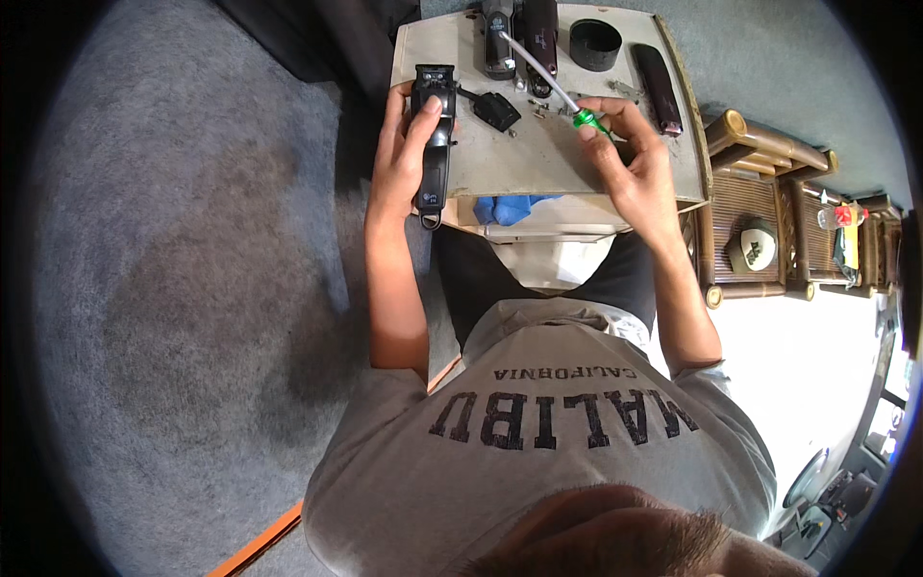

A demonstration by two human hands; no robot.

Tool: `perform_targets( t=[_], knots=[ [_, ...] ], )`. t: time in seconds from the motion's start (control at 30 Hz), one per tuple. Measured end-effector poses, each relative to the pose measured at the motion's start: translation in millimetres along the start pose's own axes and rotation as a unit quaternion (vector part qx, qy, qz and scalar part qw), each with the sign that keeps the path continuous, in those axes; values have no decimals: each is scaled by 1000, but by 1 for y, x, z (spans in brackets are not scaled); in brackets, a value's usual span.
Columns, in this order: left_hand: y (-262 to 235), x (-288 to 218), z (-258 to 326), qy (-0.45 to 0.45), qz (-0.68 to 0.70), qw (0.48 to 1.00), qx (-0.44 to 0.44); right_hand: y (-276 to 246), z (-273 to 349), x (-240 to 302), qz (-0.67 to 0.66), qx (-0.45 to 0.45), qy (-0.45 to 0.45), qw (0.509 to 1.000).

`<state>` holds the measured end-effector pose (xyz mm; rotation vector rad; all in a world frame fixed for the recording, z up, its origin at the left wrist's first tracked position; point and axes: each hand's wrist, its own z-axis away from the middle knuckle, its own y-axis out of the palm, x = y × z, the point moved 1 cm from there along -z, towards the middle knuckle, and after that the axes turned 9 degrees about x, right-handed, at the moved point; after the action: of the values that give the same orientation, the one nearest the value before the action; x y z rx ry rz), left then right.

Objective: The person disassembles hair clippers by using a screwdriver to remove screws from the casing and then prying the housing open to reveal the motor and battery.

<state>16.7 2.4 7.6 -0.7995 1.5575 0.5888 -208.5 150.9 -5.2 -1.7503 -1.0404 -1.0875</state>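
Since the left hand (394, 168) wraps the black clipper (435, 168) at the table's (538, 173) left edge, thumb across its face, it's likely steadied; right hand (642, 173) pinches the green-handled screwdriver (546, 74), tip angled away, probably for fingertip control.

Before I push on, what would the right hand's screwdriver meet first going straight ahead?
Probably the gray-black clipper; the screwdriver overlaps it in view, but depth is unclear.
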Motion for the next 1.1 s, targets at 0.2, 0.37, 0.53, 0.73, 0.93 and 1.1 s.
perform_targets(
  t=[0.2,0.37,0.53,0.73,0.93,1.1],
  knots=[
    [5,6,-4,4,14,1000,-3,-14,1,-5,29,-12,31,999],
    [6,7,-3,11,18,1000,-2,-12,-3,-2,77,-33,51,995],
    [7,8,-5,13,17,1000,-5,-12,-14,3,167,-22,36,985],
    [6,9,-5,14,26,1000,0,4,-39,7,424,75,-8,902],
    [10,7,-4,16,27,999,-8,10,-55,-6,467,99,-22,878],
    [6,9,-3,1,22,1000,-7,10,-57,-6,444,77,-14,893]
  ],
)
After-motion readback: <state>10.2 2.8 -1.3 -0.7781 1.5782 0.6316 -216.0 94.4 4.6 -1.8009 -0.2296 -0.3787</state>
